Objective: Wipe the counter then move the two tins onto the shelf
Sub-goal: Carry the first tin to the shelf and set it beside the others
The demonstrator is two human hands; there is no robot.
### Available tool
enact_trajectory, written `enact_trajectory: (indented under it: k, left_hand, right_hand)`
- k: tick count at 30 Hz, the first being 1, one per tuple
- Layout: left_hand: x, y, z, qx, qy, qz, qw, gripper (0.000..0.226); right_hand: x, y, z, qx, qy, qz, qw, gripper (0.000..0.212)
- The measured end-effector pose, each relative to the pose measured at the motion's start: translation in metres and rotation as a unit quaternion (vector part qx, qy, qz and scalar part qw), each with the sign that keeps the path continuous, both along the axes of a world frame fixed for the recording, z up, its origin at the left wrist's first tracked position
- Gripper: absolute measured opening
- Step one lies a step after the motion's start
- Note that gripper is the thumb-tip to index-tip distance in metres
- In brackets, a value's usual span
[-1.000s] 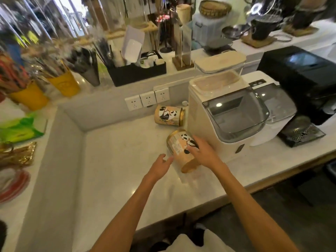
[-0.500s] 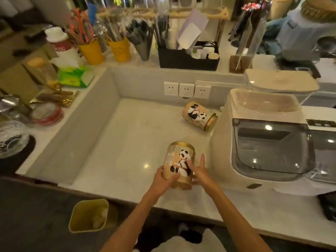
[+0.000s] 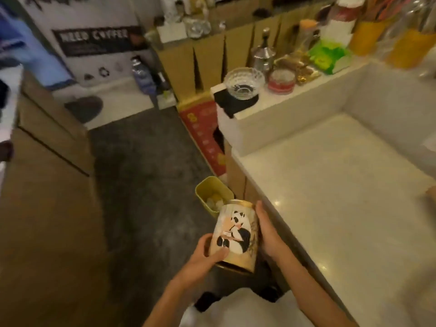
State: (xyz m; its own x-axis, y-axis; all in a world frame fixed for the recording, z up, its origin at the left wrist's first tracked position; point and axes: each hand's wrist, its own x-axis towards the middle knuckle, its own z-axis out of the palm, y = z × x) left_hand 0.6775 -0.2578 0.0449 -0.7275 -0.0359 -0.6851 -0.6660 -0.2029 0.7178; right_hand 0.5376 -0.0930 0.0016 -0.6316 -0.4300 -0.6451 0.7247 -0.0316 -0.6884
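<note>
A gold panda tin [image 3: 236, 234] is held upright in the air, off the counter's left edge and above the floor. My left hand [image 3: 203, 258] grips its lower left side with the thumb across the front. My right hand [image 3: 267, 232] presses flat against its right side. The white counter [image 3: 335, 208] stretches to the right. A small tan shape at the far right edge [image 3: 431, 193] may be the second tin; too little of it shows to tell.
A yellow bin [image 3: 213, 192] stands on the dark floor beside the counter's end. A raised ledge [image 3: 295, 109] carries a glass bowl [image 3: 244, 82] on a black scale, a red-rimmed jar, a green packet and yellow cups. Wooden cabinets [image 3: 47, 185] line the left.
I lifted the upright panda tin off the counter with both hands and carried it left past the counter's edge. The view swung left, so the white machine and the lying tin left the frame.
</note>
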Motion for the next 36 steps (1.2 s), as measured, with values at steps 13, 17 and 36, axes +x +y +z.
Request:
enact_trajectory:
  k: [13, 17, 36]
  left_hand:
    - [0.216, -0.209, 0.054, -0.170, 0.029, 0.462, 0.870, 0.106]
    - [0.242, -0.284, 0.117, -0.278, 0.071, 0.551, 0.783, 0.095]
    - [0.326, -0.571, 0.425, -0.643, 0.035, 0.600, 0.476, 0.110]
  right_hand:
    - [0.174, -0.440, 0.066, -0.062, 0.140, 0.423, 0.893, 0.047]
    - [0.222, -0.561, 0.143, -0.183, 0.178, 0.479, 0.840, 0.046]
    - [0.352, -0.893, 0.540, -0.585, 0.309, 0.522, 0.538, 0.047]
